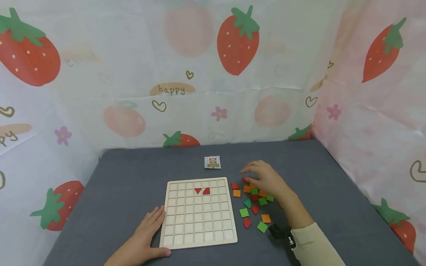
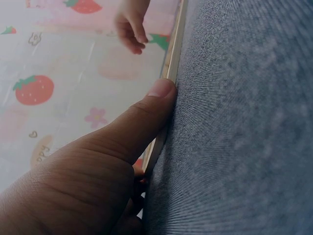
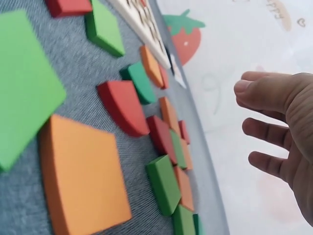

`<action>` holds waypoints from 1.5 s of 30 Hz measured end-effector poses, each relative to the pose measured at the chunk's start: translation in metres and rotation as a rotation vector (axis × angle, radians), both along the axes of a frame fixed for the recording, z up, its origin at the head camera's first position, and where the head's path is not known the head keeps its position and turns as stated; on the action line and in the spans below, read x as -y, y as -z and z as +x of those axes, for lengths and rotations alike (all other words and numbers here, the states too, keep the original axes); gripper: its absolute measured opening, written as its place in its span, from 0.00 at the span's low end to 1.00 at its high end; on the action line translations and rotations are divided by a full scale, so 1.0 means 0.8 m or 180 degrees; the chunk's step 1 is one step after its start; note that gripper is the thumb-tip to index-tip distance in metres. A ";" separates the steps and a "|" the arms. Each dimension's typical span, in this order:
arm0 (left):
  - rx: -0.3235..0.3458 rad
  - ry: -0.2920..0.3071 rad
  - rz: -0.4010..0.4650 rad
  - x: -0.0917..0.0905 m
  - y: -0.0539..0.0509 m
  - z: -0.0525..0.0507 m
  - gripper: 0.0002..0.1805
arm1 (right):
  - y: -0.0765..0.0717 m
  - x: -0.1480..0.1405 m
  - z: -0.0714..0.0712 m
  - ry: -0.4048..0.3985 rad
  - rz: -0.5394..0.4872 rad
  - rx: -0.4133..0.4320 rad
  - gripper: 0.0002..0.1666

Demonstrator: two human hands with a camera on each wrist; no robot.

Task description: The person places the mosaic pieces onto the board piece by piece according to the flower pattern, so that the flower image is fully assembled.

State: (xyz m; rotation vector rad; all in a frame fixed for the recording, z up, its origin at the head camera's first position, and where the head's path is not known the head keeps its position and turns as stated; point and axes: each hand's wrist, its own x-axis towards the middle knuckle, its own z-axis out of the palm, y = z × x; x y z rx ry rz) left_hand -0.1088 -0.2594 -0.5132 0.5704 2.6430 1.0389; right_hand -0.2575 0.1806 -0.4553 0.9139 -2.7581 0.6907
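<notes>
A pale wooden grid board [image 1: 199, 244] lies on the grey cloth. Two red pieces sit in its upper cells: a triangle [image 1: 198, 190] and a rounded piece [image 1: 206, 191]. At the board's near left corner rests my left hand [image 1: 144, 234], fingers against the left edge and thumb [image 2: 159, 90] along the near edge. My right hand [image 1: 267, 180] hovers over the far end of a scatter of pieces, fingers slightly bent, nothing visible between them. Beneath and around it are orange squares [image 1: 266, 218], green squares [image 1: 244, 212], red rounded pieces [image 1: 247, 222] and a teal piece [image 1: 247, 203].
Beyond the board lies a small printed card [image 1: 212, 162] with a coloured grid pattern. A black strap or device [image 1: 277, 231] is at the right wrist. Curtains with strawberry prints [image 1: 238, 40] enclose the table [image 1: 133, 177] at the back and sides.
</notes>
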 end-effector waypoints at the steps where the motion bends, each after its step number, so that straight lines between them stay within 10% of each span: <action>1: 0.0029 -0.0021 -0.0019 -0.001 0.000 0.000 0.67 | 0.003 -0.001 -0.001 0.0009 0.0005 0.0020 0.17; 21: -0.0212 -0.0029 -0.0058 -0.004 0.006 0.003 0.67 | 0.023 0.029 -0.017 -0.0047 0.0274 0.0411 0.17; 45: 0.0054 -0.0123 -0.0102 -0.002 0.008 0.001 0.69 | 0.039 0.047 -0.027 -0.0131 0.0666 0.0682 0.19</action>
